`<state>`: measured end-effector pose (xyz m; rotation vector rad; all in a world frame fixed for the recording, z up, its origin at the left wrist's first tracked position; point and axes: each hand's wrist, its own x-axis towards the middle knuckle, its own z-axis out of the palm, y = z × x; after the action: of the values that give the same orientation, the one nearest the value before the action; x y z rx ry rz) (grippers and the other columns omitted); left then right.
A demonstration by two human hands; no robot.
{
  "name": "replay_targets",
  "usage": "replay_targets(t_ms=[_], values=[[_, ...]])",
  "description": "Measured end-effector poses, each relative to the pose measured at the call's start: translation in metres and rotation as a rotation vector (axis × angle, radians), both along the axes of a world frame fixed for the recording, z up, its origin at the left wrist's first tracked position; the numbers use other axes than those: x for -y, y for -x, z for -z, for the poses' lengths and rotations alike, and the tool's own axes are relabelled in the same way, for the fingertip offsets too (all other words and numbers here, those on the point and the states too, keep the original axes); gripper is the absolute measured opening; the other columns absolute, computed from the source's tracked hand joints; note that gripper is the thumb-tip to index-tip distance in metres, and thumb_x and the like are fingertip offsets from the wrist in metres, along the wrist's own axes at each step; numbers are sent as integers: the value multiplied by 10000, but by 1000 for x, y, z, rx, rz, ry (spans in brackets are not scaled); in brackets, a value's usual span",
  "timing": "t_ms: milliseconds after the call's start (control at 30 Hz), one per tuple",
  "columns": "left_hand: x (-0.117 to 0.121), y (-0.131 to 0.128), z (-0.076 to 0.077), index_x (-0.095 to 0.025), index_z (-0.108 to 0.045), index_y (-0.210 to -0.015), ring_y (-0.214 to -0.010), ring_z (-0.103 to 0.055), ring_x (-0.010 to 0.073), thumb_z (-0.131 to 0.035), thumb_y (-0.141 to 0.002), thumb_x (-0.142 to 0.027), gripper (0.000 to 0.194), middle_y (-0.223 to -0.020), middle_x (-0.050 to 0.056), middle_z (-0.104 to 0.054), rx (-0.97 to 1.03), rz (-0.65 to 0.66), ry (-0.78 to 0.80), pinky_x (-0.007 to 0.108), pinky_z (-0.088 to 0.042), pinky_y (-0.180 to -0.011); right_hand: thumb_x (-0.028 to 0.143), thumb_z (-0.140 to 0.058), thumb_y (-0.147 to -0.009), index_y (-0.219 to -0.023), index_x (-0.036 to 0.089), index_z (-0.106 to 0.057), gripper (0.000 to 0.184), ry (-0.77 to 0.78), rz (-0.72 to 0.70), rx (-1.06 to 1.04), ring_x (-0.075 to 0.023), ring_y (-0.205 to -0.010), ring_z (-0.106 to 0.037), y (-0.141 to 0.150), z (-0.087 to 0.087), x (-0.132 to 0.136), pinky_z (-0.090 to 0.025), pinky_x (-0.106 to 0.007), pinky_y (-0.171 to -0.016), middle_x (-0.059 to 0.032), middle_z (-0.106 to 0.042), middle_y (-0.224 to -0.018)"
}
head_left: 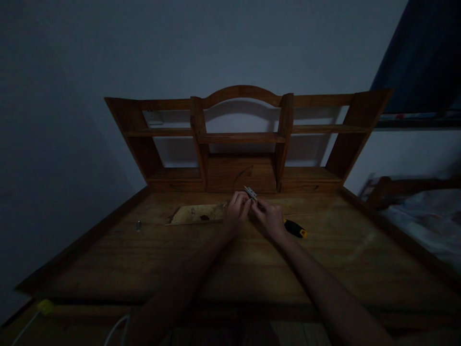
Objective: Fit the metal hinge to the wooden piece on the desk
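Both my hands meet over the middle of a wooden desk (pixel 230 259) in dim light. My left hand (pixel 236 209) and my right hand (pixel 268 217) are closed in a pinch on a small metal hinge (pixel 250 193) held between the fingertips. A screwdriver with a black and yellow handle (pixel 296 228) lies on the desk just right of my right hand, partly hidden by it. A pale flat board (pixel 196 214) lies on the desk under and left of my left hand.
A wooden hutch with shelves (pixel 241 138) stands at the back of the desk against the wall. A small metal piece (pixel 138 224) lies on the desk at left. A bed (pixel 425 221) is at the right. White cables (pixel 115 329) hang near the front edge.
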<state>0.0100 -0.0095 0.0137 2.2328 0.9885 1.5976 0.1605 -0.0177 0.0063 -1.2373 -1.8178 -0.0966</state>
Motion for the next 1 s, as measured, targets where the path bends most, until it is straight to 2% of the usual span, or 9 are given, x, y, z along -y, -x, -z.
replay_targets(t_ms=[133, 333, 500, 667, 867, 1000], values=[[-1, 0, -1, -209, -549, -964, -1033, -545, 200, -376, -1003, -261, 185, -1049, 79, -543, -2, 9, -24, 379, -434, -975, 406, -467, -974, -985, 219, -712, 309, -4, -5, 9, -193, -727, -695, 0, 0, 1, -430, -254, -641, -53, -740, -833], [-1, 0, -1, -212, -547, -995, -1020, -552, 197, -440, -983, -290, 133, -1058, 71, -558, -9, 8, -6, 345, -460, -923, 409, -477, -966, -987, 214, -724, 315, -19, -4, 14, -192, -708, -692, 0, -1, 1, -434, -254, -635, -55, -739, -818], [0, 0, -2, -207, -557, -955, -1021, -552, 190, -366, -1008, -266, 206, -1035, 67, -561, -31, -3, -10, 356, -436, -966, 409, -475, -965, -977, 214, -724, 316, -14, 0, 11, -189, -701, -690, 0, -2, 2, -437, -253, -635, -54, -738, -807], [0, 0, -2, -206, -561, -979, -1020, -556, 191, -423, -991, -272, 153, -1054, 70, -561, -13, -3, -10, 362, -453, -952, 416, -467, -966, -977, 213, -725, 328, -13, 15, 24, -186, -678, -686, 1, -3, 2, -429, -252, -613, -57, -737, -789], [-4, 1, 0, -206, -577, -973, -1016, -553, 188, -348, -1011, -250, 237, -1037, 71, -561, -54, -16, -11, 369, -443, -967, 410, -472, -967, -995, 207, -725, 326, -11, 8, 21, -190, -703, -696, 1, -3, 3, -437, -250, -633, -60, -743, -819], [-3, -1, 0, -210, -564, -1006, -1053, -549, 198, -402, -998, -289, 180, -1067, 72, -563, -38, -12, 11, 368, -450, -964, 416, -473, -968, -1035, 209, -719, 328, -16, 8, 12, -198, -711, -698, -1, -2, 2, -441, -257, -631, -62, -745, -844]])
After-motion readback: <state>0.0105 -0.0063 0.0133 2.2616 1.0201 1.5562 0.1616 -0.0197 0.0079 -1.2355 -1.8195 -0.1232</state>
